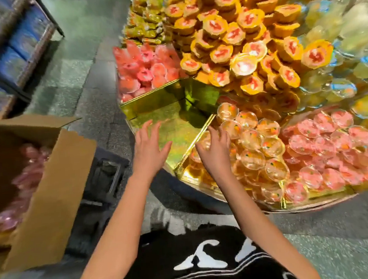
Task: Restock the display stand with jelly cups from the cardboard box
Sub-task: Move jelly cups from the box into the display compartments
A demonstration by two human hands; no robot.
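At the far left stood the blue racking, blurred. Below it sat the cardboard box on the floor, well apart from the display stand, flaps open. The boxed pink cups lay inside, against its left wall. A dark crate sat between the box and the stand's near edge; I could not tell what it was.

Your left hand hovered at the near edge of the empty gold compartment, fingers straight and spread, palm down, holding nothing. Whether the fingertips touched the gold floor I could not tell. Beyond that compartment, at the stand's left edge, the red cups filled their own section, with the green-yellow packets further back.

Your right hand lay just right of the gold divider, fingers curled down over the clear orange cups at the near left corner of their compartment. The fingertips touched the cups there. I could not tell whether you pinched one or only rested on them.

Behind that compartment the yellow cups were heaped high in the stand's middle. Right of the clear orange cups, along the near edge, the pink cups lay packed in the next section. The pale cups rose at the stand's far right, too blurred to read.
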